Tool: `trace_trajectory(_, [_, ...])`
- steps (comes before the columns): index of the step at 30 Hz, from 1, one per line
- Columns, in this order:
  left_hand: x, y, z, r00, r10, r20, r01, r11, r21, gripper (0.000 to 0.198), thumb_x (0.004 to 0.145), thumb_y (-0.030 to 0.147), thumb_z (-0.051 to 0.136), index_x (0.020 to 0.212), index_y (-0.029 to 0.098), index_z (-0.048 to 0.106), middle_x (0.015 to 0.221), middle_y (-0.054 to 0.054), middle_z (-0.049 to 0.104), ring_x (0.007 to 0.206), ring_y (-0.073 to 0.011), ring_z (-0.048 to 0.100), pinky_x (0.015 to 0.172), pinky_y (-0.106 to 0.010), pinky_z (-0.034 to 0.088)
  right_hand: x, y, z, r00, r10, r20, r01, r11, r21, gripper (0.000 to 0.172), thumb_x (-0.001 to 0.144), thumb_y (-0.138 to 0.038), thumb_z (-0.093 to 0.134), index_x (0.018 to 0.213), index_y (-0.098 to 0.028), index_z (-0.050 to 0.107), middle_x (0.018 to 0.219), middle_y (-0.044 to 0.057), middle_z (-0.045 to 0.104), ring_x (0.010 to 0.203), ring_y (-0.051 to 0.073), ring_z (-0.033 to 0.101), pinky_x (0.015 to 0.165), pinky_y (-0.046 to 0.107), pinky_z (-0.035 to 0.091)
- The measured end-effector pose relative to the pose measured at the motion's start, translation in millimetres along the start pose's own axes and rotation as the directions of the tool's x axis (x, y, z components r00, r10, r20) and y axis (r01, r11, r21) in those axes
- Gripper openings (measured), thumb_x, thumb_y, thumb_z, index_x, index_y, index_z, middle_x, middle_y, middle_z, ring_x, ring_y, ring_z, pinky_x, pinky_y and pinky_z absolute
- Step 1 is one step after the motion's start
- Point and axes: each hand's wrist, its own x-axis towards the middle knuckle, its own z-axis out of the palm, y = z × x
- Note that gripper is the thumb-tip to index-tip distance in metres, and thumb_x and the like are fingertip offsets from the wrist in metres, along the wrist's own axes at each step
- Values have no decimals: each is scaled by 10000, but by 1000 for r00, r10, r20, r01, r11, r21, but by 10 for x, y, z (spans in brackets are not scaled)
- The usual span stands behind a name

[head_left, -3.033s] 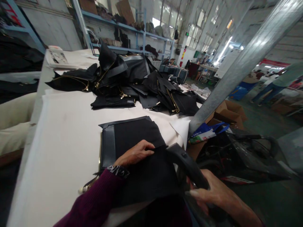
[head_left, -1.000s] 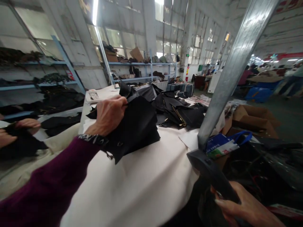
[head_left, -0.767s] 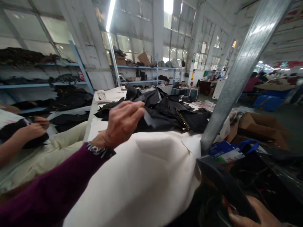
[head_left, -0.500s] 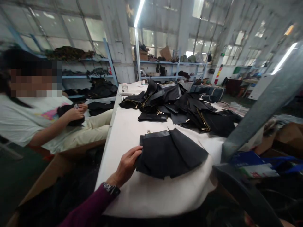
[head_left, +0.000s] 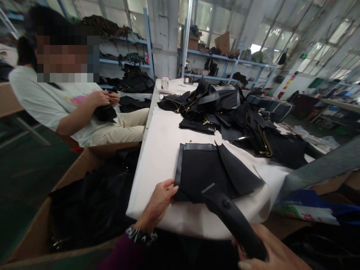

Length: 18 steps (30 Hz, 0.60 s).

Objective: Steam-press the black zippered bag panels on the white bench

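On the white-covered table (head_left: 149, 161) lies a black fabric piece (head_left: 206, 168) with shiny strips along its top and left edges and a loose flap to the right. My left hand (head_left: 159, 202) pinches its lower left corner between thumb and fingers. From the lower right, my right hand (head_left: 270, 247) grips a black curved hand tool (head_left: 233, 217). This tool has a round stud on its body and a flat, grey-edged end, which is over the fabric's lower part. Whether that end touches the fabric, I cannot tell.
Black pieces with gold zips (head_left: 225, 108) are heaped farther back. A cardboard box (head_left: 70, 168) of black goods stands left of the table. Beyond it sits a person (head_left: 84, 108) handling black cloth. A grey metal bar (head_left: 320, 165) slants along the right.
The view has shifted so things appear farther left-to-right. The tool in my right hand has come in over the fabric from the lower right. My left hand now pinches the fabric's lower corner.
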Motion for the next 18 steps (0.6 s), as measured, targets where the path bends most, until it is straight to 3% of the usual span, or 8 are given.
trace_trajectory(4, [7,-11,0,995,61,74,-49,986,-159,368,692,174,720,1054,129,671,942,-81,741,843,-187,671,748,-259,477,164,-194,67,997,-34,67,36,999,-20,375,664,-416,658,930,-157,611,842,32,573,764,212,543,641,297,430])
trace_trajectory(7, [14,-20,-23,996,57,61,-44,979,-199,388,687,164,735,1069,132,675,1052,-104,725,956,-215,665,834,-284,477,260,-197,123,997,-46,63,44,998,39,356,666,-355,705,951,-168,604,871,13,590,782,195,555,638,264,429])
trace_trajectory(10, [20,-25,-56,999,27,48,-17,980,-197,397,690,196,750,1077,144,682,1074,-103,722,982,-218,663,843,-276,480,343,-248,173,998,-26,64,22,998,59,370,676,-310,719,998,-174,596,872,6,624,786,191,576,625,244,424])
trace_trajectory(16, [-7,4,-71,980,24,199,18,978,-208,364,735,208,718,1091,142,682,1057,-108,727,986,-240,662,807,-297,503,531,-607,168,992,-15,126,1,993,114,322,695,-288,703,953,-153,564,626,-42,592,580,145,562,546,231,402])
trace_trajectory(18, [-17,-2,-74,980,20,197,21,979,-203,361,720,217,731,1071,147,690,1035,-100,733,976,-236,663,803,-295,505,561,-691,105,993,-38,111,17,984,180,320,731,-326,680,961,-153,541,591,-51,570,517,128,532,531,238,407])
